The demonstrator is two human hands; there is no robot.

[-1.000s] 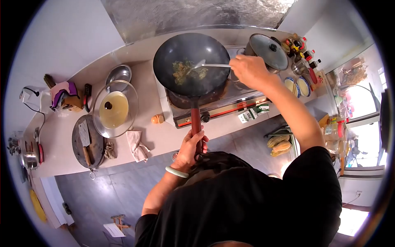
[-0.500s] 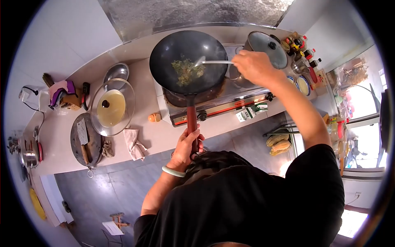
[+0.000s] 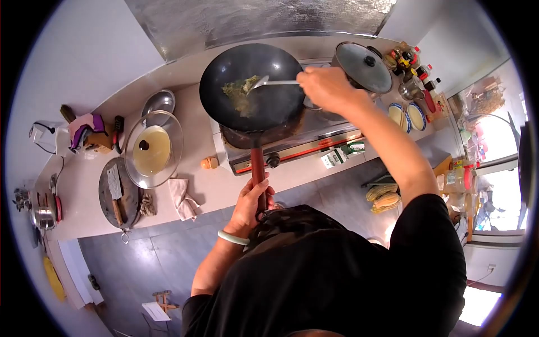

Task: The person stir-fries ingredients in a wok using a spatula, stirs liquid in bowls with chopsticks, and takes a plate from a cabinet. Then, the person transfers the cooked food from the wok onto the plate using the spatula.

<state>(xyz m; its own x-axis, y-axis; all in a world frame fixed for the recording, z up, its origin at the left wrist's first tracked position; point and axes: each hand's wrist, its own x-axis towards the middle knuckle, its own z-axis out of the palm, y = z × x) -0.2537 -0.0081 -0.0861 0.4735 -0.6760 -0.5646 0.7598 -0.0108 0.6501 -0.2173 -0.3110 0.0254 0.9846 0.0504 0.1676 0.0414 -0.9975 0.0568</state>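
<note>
A dark wok [image 3: 281, 109] sits over the gas stove [image 3: 314, 147], tilted a little, with chopped greenish food [image 3: 240, 101] at its middle left. My left hand [image 3: 251, 205] is wrapped round the wok's reddish-brown handle [image 3: 257, 168]. In my right hand [image 3: 328, 87], closed above the wok's right rim, is the pale handle of a metal spatula [image 3: 275, 83]. The tool's head touches the upper right edge of the food; its exact shape is blurred.
Right of the wok stands a lidded pot [image 3: 365, 70]; sauce bottles [image 3: 418, 70] and two oval dishes [image 3: 416, 116] lie beyond. On the left are a glass lid over a pale yellow dish [image 3: 151, 157], a cleaver [image 3: 114, 182] on a round board [image 3: 129, 210], and a cloth [image 3: 183, 197].
My right hand and the spatula have moved left, and the food is pushed further left in the wok. My left hand keeps its hold on the handle.
</note>
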